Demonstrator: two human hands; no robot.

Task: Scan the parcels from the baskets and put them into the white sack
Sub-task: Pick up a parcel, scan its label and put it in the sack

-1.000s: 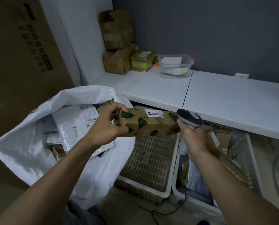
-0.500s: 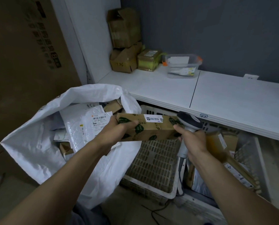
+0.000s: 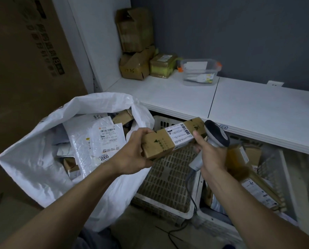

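Observation:
My left hand [image 3: 132, 151] grips one end of a long brown cardboard parcel [image 3: 160, 142] held over the left basket [image 3: 166, 177]. Its white shipping label with barcodes faces up. My right hand [image 3: 209, 155] grips a grey handheld scanner [image 3: 215, 135], whose head sits at the parcel's far end; the thumb touches the label's edge. The white sack [image 3: 35, 159] stands open at the left, holding several white mailers and small boxes. The right basket [image 3: 279, 177] holds more parcels.
A white shelf [image 3: 240, 108] runs above the baskets, with cardboard boxes [image 3: 135, 51] and a clear plastic container [image 3: 198, 72] at its back left. A large brown carton [image 3: 24, 51] stands at the left. The scanner cable [image 3: 191, 198] trails to the floor.
The parcel has been turned in my left hand, so its shipping label now faces up instead of the leaf-printed side. The scanner stays at its right end.

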